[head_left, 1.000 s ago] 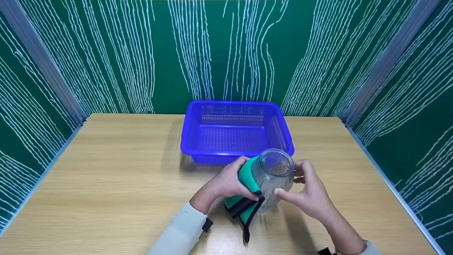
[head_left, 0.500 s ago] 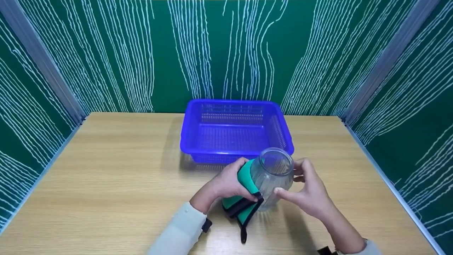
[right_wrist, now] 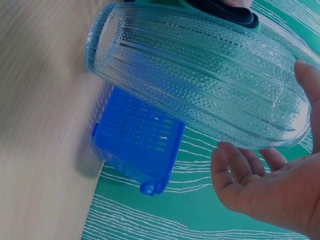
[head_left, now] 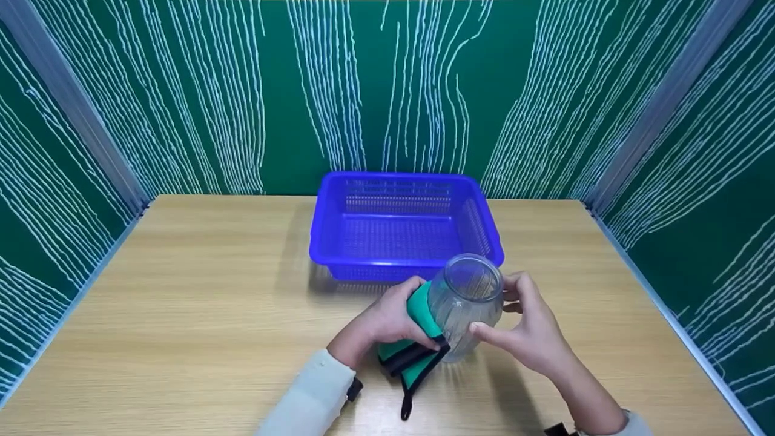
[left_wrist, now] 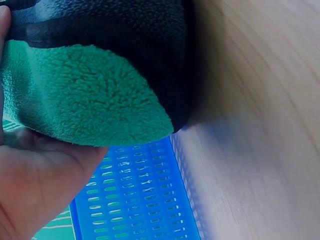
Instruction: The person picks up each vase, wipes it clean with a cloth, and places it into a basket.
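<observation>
clear, ribbed, finely dimpled jar [right_wrist: 200, 80], probably glass

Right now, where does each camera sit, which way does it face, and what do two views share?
Head: worn on the head, facing forward and down at the glass jar, green cloth, blue basket and table; left hand, right hand and pale sleeves show.
Left wrist: worn there, image turned sideways, facing the cloth, basket beyond; part of the left hand shows.
Right wrist: worn there, also sideways, facing the jar's side; the right hand's fingers show.
Shared by both wrist views: basket, cloth.
</observation>
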`<control>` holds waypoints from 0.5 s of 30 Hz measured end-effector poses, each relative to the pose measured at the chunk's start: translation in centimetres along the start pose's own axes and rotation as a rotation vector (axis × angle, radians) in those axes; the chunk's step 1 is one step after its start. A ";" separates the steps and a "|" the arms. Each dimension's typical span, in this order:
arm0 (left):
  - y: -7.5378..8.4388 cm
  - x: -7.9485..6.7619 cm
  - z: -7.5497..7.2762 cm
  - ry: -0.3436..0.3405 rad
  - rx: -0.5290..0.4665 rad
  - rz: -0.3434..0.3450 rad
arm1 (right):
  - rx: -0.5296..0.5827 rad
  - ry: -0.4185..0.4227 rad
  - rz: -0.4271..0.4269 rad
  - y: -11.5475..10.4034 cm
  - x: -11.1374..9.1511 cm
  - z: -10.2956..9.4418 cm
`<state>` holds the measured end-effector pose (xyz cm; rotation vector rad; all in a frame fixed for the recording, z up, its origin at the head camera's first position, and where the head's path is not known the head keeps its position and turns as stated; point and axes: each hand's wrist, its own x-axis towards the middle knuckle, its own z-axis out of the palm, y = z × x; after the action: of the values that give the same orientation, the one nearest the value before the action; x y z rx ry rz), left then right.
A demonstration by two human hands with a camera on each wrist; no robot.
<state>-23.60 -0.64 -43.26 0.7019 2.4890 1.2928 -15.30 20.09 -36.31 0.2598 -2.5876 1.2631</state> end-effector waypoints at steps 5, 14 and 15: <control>-0.2 0.1 0.0 -0.001 0.034 0.006 | -0.009 -0.004 0.008 -0.7 -0.1 -0.2; -0.7 0.2 0.4 0.002 0.149 0.023 | 0.005 0.004 0.002 -0.6 -0.1 -0.1; -0.8 0.2 0.4 0.003 0.159 0.025 | 0.005 0.007 -0.001 -0.5 -0.1 -0.1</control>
<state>-23.81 -0.60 -44.13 0.7696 2.6146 1.1139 -15.03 19.85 -35.95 0.2563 -2.5785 1.2675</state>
